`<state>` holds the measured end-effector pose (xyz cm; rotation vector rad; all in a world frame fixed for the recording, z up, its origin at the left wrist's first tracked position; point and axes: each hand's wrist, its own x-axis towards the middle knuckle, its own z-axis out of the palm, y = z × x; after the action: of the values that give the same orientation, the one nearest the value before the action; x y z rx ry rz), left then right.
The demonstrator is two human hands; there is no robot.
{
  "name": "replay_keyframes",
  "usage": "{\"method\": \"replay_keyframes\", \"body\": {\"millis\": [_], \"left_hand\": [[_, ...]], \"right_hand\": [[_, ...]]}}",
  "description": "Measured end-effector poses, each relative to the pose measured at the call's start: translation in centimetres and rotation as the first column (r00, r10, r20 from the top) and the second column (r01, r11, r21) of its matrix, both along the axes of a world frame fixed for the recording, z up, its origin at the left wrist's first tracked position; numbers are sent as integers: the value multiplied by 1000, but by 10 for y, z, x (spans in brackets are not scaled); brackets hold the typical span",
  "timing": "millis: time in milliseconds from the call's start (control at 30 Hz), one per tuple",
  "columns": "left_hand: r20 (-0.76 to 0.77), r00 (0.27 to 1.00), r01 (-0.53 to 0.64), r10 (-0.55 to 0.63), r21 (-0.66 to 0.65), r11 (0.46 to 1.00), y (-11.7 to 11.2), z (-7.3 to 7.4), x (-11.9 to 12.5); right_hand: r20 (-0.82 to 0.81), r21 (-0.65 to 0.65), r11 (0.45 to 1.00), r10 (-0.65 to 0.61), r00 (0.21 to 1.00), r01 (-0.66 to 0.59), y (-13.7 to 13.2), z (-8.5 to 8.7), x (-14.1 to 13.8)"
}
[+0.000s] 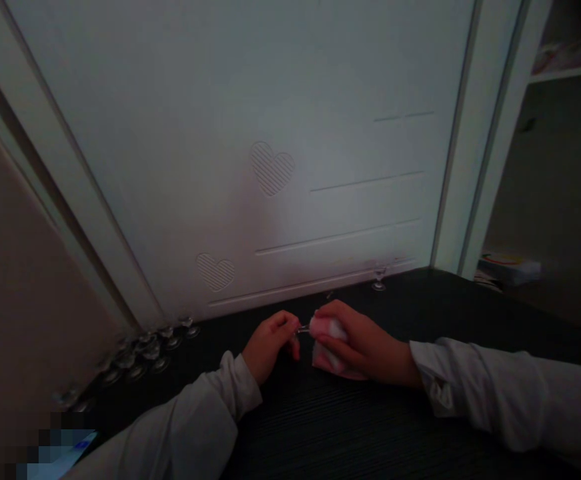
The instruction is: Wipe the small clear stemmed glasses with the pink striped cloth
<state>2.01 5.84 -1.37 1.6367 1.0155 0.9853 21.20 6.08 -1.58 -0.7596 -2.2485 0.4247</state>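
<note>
Over the dark table (280, 433), my left hand (270, 340) pinches one end of a small stemmed glass (304, 329), whose clear stem shows between the two hands. My right hand (360, 343) is closed around a pink and white cloth (324, 327), which covers the other end of the glass. A loose corner of the cloth hangs below the right fingers. The bowl of the glass is hidden by the cloth, and the left fingers cover most of its foot.
Several small stemmed glasses (149, 352) stand clustered at the left by the wall. One more glass (379, 279) stands at the back right against the white panel (270, 220). A lit screen (65, 453) lies at lower left, partly blurred out. Books or papers (510, 269) sit beyond the right edge.
</note>
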Motion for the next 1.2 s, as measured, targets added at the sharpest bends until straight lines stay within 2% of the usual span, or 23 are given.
{"method": "replay_keyframes", "body": {"millis": [233, 733, 800, 967, 1200], "left_hand": [[0, 1000, 8, -8, 27, 1000, 1, -2, -1], [-168, 984, -31, 65, 200, 979, -10, 0, 3], [-238, 965, -41, 110, 278, 960, -13, 0, 4], [-386, 883, -42, 267, 502, 864, -20, 3, 5], [-407, 859, 11, 310, 620, 785, -24, 4, 5]], "right_hand": [[-24, -66, 998, -3, 1000, 2, 2, 0, -1], [-42, -176, 984, 23, 999, -30, 3, 4, 2], [-37, -187, 982, 27, 999, -34, 3, 4, 2], [-45, -215, 976, 35, 998, -44, 2, 4, 1], [-26, -221, 974, 37, 999, -42, 1, 5, 0]]}}
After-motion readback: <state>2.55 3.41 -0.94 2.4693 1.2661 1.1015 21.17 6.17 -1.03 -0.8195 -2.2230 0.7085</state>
